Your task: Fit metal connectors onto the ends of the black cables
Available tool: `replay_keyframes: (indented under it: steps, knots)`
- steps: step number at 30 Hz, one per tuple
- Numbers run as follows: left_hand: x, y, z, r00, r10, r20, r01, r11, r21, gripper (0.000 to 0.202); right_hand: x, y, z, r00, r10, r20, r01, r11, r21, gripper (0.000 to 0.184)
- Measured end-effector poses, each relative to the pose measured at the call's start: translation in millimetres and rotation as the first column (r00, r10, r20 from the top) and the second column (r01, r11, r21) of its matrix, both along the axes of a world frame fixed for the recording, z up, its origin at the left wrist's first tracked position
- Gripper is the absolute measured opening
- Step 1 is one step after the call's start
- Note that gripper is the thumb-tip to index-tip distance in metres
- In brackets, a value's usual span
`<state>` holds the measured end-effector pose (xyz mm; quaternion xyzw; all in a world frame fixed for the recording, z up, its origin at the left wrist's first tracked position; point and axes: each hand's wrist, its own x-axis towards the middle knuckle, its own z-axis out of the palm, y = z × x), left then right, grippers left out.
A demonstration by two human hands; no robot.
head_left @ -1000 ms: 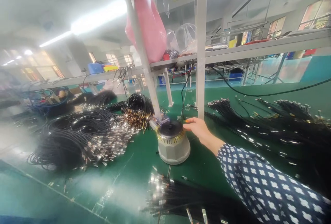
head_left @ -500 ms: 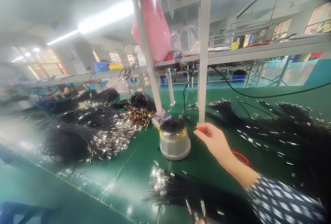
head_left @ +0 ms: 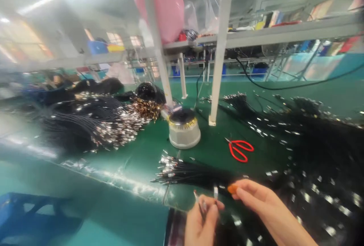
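My left hand (head_left: pixel 202 217), low in the middle, is closed around a few black cable ends with silver metal connectors (head_left: pixel 215 193) sticking up. To its right, my right hand (head_left: pixel 260 202) has thumb and finger pinched together. A small orange piece (head_left: pixel 232 189) shows at its fingertips; whether it is held or worn on a finger is unclear. Just beyond both hands lies a bundle of black cables (head_left: pixel 193 174), its silver tips pointing left. Red-handled snips (head_left: pixel 240 150) rest on the green tabletop behind the right hand.
A pale round device (head_left: pixel 184 134) with a black disc on top stands mid-table beside a white post (head_left: pixel 220 60). Large heaps of black cables lie at left (head_left: pixel 82 124) and right (head_left: pixel 318 147). A blue stool (head_left: pixel 36 215) is below the table's front edge.
My right hand has come back from beside the pale device towards my left hand, uncovering the snips. More of my left hand shows, and the camera has tipped down.
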<state>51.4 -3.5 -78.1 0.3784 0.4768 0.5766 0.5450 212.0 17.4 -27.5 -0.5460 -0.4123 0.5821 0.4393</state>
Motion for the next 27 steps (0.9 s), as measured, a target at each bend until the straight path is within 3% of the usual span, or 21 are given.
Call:
replay_keyframes:
  steps: [4,9,15,27]
  knots:
    - [-3.6,-7.3,16.8,0.997,-0.071,0.039,0.074,0.992,-0.107,0.035,-7.3,-14.8,4.4,0.999,0.025,-0.03,-0.024,0.999,0.025,0.025]
    - [-4.0,-16.5,33.0,0.983,-0.183,0.016,0.183,0.973,-0.14,0.028,-12.5,-20.6,7.4,0.994,0.071,-0.087,-0.063,0.994,0.093,0.023]
    - [-0.1,-27.2,52.1,0.982,-0.187,-0.026,0.182,0.974,-0.138,0.033,-14.7,-21.6,5.8,0.993,0.065,-0.094,-0.049,0.985,0.168,0.019]
    - [0.3,-31.5,51.8,0.987,-0.161,-0.015,0.157,0.978,-0.139,0.033,-23.2,-24.3,14.5,0.99,0.04,-0.132,-0.02,0.988,0.153,0.027]
